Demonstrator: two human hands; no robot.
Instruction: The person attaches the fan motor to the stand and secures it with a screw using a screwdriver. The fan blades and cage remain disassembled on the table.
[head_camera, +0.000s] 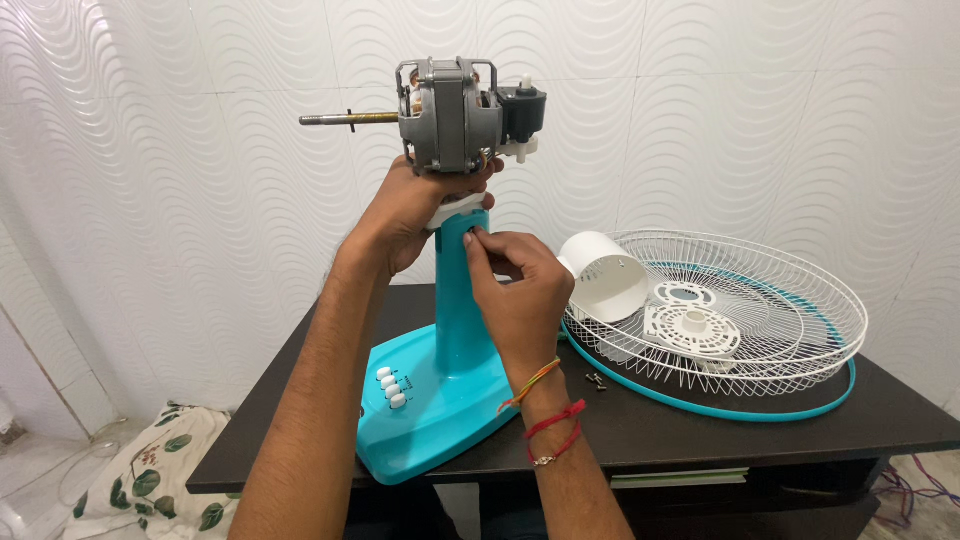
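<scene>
Fingers: right hand (515, 275) pinched on a small part at the teal fan stand (460, 300) neck; left hand (415, 215) grips under the bare motor (450, 115) | risk: motor tips if grip loosens; loose screws (596, 380) may roll off the dark table (680, 430)

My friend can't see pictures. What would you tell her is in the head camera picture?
Two hands work on a teal fan stand on a dark table: the left hand grips under the bare grey motor on top, and the right hand pinches something small at the stand's neck. A white wire grille, white parts and a few screws lie to the right.
</scene>
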